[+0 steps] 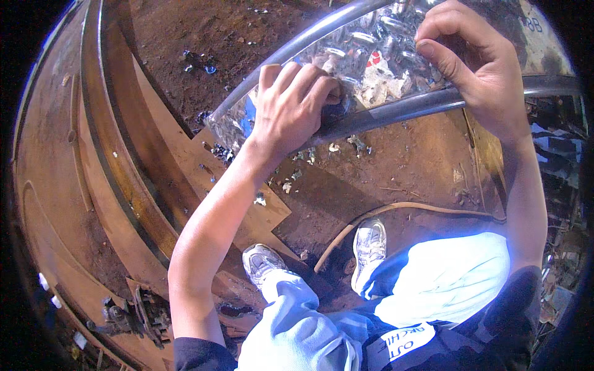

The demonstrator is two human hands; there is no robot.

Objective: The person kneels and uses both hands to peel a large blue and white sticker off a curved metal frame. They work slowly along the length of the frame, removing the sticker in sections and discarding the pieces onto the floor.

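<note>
A long trough (396, 114) with rounded, shiny metal rims crosses the top of the view, filled with crumpled, silvery scrap (396, 46). My left hand (291, 102) is over its left part, fingers curled down into the scrap; what they hold, if anything, is hidden. Blue scrap (249, 115) shows beside that wrist. Over the right part hovers my right hand (473, 59), thumb and forefinger brought close together in a pinch. Whatever may be between those fingertips is too small to make out. Between my hands lies a torn whitish piece (378, 83) with a red mark.
Rusty steel beams and plates (120, 148) run along the left. A tan hose (427, 205) curves over the brown dirt floor near my shoes (370, 244). Small bits of scrap (226, 153) lie below the trough's left end. A heap of mixed scrap (560, 161) is at the right.
</note>
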